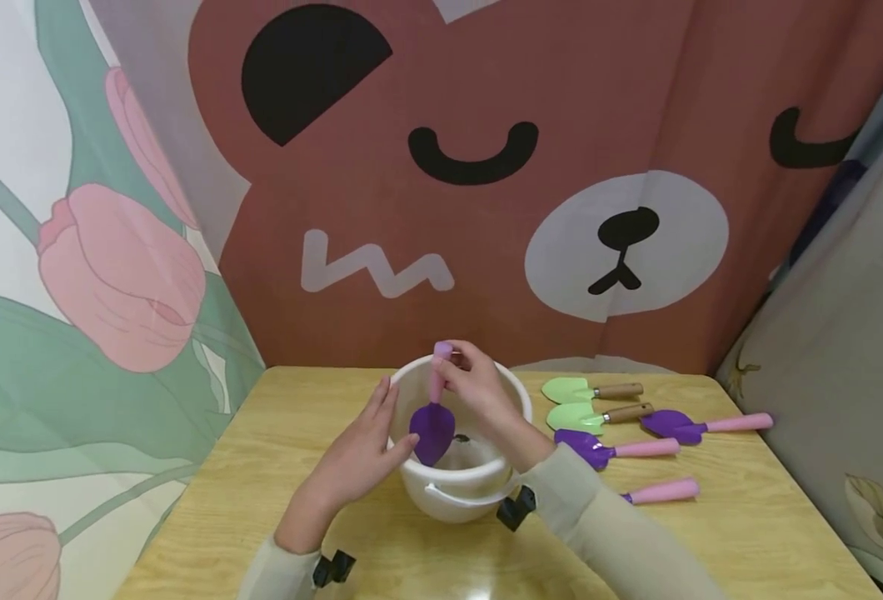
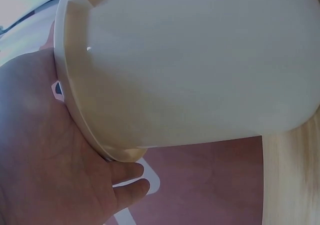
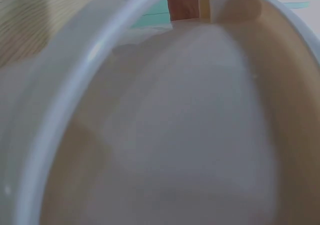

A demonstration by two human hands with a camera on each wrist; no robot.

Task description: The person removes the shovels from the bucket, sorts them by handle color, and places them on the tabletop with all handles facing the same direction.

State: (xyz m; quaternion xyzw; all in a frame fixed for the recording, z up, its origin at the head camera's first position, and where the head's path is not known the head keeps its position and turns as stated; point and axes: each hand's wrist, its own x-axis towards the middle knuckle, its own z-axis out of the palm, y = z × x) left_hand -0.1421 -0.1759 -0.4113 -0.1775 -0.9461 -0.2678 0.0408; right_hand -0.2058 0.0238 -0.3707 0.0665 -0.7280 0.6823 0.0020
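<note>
A white bucket (image 1: 460,504) stands upright on the table, its handle hanging down at the front. My right hand (image 1: 481,390) pinches the pink handle of a small purple garden trowel (image 1: 432,435) above the bucket's mouth. The trowel's blade points down, near the left inner side. Along the bucket's left rim lies my left hand (image 1: 362,458), fingers extended and thumb reaching over the rim. In the left wrist view, the left palm (image 2: 55,150) is against the rim of the bucket (image 2: 200,65). The right wrist view shows the bucket wall (image 3: 185,125) but not the trowel.
Right of the bucket lie two green trowels (image 1: 569,390) with wooden handles. Near them are purple garden tools (image 1: 670,425) with pink handles, one partly hidden by my right sleeve (image 1: 599,508). A bear-print curtain (image 1: 486,292) hangs behind the wooden table (image 1: 261,467).
</note>
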